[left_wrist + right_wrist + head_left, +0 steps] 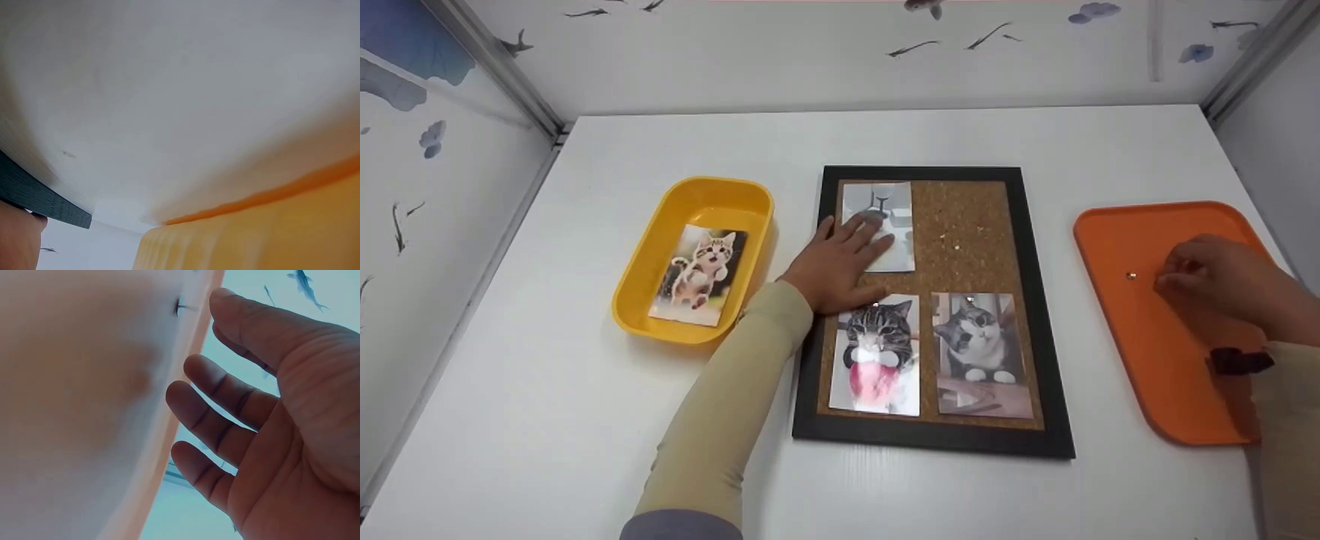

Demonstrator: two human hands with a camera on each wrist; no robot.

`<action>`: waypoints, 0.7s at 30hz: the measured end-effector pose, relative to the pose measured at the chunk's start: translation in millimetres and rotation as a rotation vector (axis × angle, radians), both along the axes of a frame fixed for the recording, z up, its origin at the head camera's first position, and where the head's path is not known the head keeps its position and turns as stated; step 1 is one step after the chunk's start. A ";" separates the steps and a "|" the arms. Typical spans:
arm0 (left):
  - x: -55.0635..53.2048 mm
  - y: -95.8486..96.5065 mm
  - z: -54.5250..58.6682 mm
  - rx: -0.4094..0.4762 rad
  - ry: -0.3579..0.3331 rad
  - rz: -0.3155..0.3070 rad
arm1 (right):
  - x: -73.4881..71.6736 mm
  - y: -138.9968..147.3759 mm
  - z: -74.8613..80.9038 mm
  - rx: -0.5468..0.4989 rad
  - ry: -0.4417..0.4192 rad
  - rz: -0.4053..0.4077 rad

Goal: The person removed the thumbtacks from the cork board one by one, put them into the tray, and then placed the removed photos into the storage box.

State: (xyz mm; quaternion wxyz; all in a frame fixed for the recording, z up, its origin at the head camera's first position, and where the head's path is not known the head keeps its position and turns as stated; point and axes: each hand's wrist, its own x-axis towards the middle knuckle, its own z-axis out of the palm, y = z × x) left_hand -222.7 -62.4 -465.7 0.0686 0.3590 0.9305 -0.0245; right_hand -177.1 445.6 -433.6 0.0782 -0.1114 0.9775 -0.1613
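Observation:
My left hand (838, 266) lies with fingers spread over a pale photo (896, 259) at the upper left of a black-framed corkboard (960, 199). The hand covers part of that photo. Below it, a tabby cat photo (877, 356) and a grey-and-white cat photo (981, 360) each have a small tack at the top edge. My right hand (1222, 281) hovers over an orange tray (1155, 352), fingers loosely bent, with nothing visible between them. A small thumbtack (1131, 276) lies just left of its fingertips; the right wrist view shows a tack (178, 307) near the thumb.
On the left, a yellow tray (641, 281) holds a kitten photo (701, 277). Small shiny tacks (956, 247) dot the cork at the upper right. White panels (810, 60) with fish drawings stand behind and beside the white table (547, 375).

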 end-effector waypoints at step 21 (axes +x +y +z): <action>0.2 0.7 0.4 0.014 0.012 0.001 | -2.6 -46.6 29.1 0.021 0.059 0.072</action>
